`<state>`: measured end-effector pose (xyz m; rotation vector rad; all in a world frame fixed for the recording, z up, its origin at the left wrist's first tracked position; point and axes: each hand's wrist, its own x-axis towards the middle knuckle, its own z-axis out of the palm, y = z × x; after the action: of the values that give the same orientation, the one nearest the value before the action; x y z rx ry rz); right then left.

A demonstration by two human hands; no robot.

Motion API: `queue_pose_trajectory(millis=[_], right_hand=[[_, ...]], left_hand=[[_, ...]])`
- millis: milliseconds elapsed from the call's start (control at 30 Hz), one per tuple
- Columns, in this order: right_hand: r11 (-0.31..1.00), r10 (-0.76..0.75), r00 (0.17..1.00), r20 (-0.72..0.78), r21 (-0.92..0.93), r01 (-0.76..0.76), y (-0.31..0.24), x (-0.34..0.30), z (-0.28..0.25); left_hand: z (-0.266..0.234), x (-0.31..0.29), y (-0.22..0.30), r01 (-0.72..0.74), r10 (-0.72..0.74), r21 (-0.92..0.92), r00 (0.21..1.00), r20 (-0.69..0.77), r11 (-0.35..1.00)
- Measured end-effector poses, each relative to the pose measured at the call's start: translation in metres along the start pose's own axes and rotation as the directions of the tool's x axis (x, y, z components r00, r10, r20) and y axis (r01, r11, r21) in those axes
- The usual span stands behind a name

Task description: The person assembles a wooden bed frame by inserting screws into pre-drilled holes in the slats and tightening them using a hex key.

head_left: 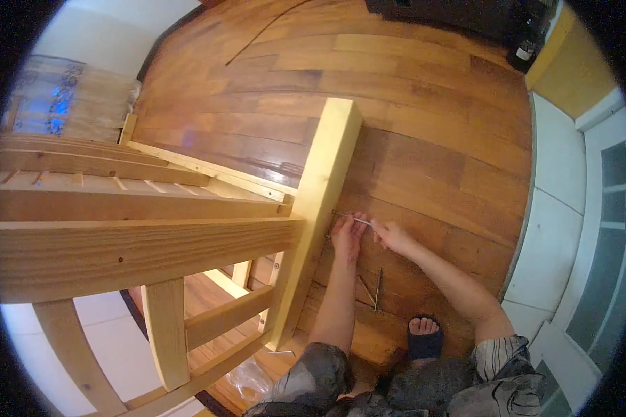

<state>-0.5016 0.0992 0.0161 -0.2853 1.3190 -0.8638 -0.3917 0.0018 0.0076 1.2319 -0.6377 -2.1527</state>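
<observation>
A thick pale wooden post [320, 174] stands at the end of a wooden bed-like frame [146, 254]. My left hand [347, 236] is beside the post's right face, its fingers curled around a thin metal rod [362, 221]. The rod points at the post, and its far end meets a small metal piece there. My right hand [392, 238] is closed on the rod's near end, just right of my left hand. Whether the rod is a screwdriver or a hex key cannot be made out. Two long metal bolts [378, 290] lie on the floor below my hands.
The frame's rails and slats fill the left side. By the post's foot lie a small bent metal piece [281, 352] and a clear plastic bag [249, 379]. My sandalled foot [424, 337] is on the wooden floor [438, 167]. A dark bottle [524, 50] stands far right, near a glazed door [608, 229].
</observation>
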Motion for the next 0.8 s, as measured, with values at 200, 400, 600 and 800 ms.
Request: queue_pose_trajectory(millis=[200, 400, 600, 800], right_hand=[[0.185, -0.873, 0.487, 0.003, -0.923, 0.337, -0.014, 0.005, 0.001], [0.964, 0.079, 0.995, 0.057, 0.248, -0.091, -0.012, 0.022, -0.025], [0.354, -0.672, 0.731, -0.118, -0.918, 0.178, -0.018, -0.016, 0.0], [0.949, -0.28, 0.947, -0.16, -0.197, 0.247, -0.003, 0.017, -0.009]], left_hand=[[-0.002, 0.002, 0.004, -0.007, 0.007, -0.007, 1.0, -0.021, 1.0], [0.003, 0.004, 0.001, -0.022, 0.022, -0.019, 1.0, -0.007, 1.0], [-0.003, 0.002, 0.0, -0.063, 0.059, -0.04, 0.994, -0.096, 0.997], [0.011, 0.001, -0.003, -0.065, 0.065, -0.019, 0.998, 0.02, 0.998]])
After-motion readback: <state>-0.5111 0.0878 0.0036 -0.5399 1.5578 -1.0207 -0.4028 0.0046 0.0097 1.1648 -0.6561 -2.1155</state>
